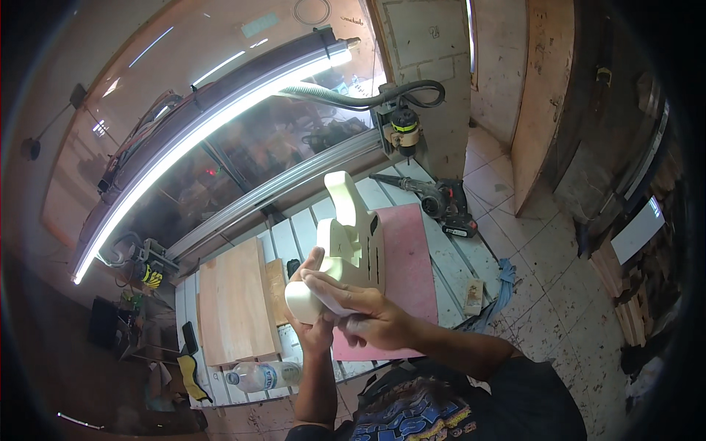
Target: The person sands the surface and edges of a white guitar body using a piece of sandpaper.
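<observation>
So we've got the pale piece (pixel 344 266) above the pink sheet (pixel 412 272) on the worktop (pixel 450 268), its long axis running from the near left to the far right. Our left hand (pixel 316 334) has its grip wrapped around the rounded near end from the left. Our right hand (pixel 373 320) reaches over from the right, fingers out along that same end; can't tell whether its grip pinches anything. Neither hand's really nearer; most of the piece lies far of both.
</observation>
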`<act>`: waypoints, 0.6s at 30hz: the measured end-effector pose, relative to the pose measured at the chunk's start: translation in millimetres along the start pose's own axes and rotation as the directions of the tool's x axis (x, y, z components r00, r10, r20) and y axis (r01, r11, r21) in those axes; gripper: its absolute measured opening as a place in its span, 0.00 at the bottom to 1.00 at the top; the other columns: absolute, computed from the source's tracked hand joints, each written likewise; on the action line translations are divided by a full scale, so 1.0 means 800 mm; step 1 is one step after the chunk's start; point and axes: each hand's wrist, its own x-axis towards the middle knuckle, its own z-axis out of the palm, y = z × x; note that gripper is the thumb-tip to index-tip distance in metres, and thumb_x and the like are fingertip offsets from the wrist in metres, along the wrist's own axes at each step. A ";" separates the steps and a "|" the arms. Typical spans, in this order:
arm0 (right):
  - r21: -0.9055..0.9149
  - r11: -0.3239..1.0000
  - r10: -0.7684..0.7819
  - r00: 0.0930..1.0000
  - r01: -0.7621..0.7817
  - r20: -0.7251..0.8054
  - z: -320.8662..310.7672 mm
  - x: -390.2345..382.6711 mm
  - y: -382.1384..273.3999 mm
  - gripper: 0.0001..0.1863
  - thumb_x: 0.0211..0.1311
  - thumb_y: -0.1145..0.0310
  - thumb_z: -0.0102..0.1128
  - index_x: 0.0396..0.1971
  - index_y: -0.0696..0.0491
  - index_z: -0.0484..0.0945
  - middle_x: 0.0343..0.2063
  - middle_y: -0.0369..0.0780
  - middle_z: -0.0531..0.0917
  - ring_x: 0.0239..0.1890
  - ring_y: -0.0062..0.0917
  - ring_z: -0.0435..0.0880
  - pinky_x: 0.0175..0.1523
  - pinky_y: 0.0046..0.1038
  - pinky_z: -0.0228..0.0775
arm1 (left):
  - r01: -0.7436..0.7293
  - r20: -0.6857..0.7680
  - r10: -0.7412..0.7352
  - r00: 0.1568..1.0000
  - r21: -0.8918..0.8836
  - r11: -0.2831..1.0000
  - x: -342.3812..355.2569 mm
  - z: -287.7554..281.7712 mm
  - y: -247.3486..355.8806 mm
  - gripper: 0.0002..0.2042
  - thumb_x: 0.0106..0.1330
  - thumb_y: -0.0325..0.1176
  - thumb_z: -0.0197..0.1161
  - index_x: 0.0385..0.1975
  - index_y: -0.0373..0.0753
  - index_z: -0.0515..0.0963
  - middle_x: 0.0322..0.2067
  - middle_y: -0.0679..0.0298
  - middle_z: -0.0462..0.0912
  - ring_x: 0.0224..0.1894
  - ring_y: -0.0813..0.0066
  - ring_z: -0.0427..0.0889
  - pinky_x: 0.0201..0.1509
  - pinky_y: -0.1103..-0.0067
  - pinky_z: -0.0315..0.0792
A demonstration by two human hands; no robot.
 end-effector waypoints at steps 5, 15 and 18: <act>-0.356 0.934 0.032 0.999 -0.045 -0.043 -0.008 -0.002 0.014 0.43 0.57 0.87 0.50 0.77 0.57 0.61 0.67 0.53 0.77 0.60 0.32 0.84 0.62 0.30 0.77 | 0.006 0.036 -0.005 0.999 -0.023 1.000 -0.002 -0.009 -0.008 0.55 0.55 0.58 0.79 0.74 0.26 0.58 0.75 0.38 0.59 0.79 0.43 0.58 0.81 0.51 0.54; 0.000 0.997 0.076 0.997 -0.076 0.023 0.004 -0.002 0.001 0.42 0.59 0.87 0.49 0.77 0.54 0.62 0.74 0.50 0.70 0.54 0.32 0.87 0.53 0.29 0.83 | 0.004 0.059 -0.004 0.998 0.010 1.000 -0.007 -0.018 -0.001 0.57 0.55 0.56 0.80 0.77 0.29 0.55 0.78 0.39 0.51 0.81 0.41 0.52 0.82 0.49 0.50; -0.242 0.959 -0.147 0.989 0.148 0.025 -0.018 -0.003 0.050 0.42 0.58 0.87 0.53 0.76 0.52 0.65 0.73 0.51 0.70 0.51 0.36 0.90 0.52 0.30 0.85 | -0.060 0.096 0.062 0.993 -0.022 0.998 -0.007 -0.010 -0.004 0.55 0.58 0.50 0.78 0.75 0.21 0.54 0.77 0.34 0.52 0.79 0.39 0.55 0.80 0.49 0.52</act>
